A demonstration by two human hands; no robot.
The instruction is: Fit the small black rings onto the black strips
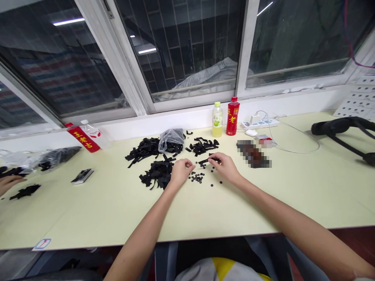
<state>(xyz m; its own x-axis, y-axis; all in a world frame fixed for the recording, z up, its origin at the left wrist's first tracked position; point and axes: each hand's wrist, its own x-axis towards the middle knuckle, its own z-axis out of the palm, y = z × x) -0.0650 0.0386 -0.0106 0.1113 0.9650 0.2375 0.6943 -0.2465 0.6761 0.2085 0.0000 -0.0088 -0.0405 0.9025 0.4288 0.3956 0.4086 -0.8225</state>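
One strip [203,161] is pinched in your right hand [224,166], between thumb and fingertips, just behind the discs [199,178]. Its long axis runs mostly sideways; the free end points left towards your left hand [181,171] and dips slightly towards you. Your left thumb and fingertips are drawn together at the left edge of the discs; you cannot tell from here whether anything sits between them.

The discs, small, black and ring-like, lie too close to count, but two stray ones sit apart to the right of the main cluster. Three piles of black strips surround them: one front pile [158,171] to the left, beside your left hand, one back pile [145,150] further behind on the left, partly under one clear bag [172,138], and one small pile [203,146] straight behind.

Two bottles stand upright well behind the discs, one yellow [217,121] and one red [232,119]. Far left of the discs you have one small box [82,176] and, beyond it, one co-worker's hand [10,182].
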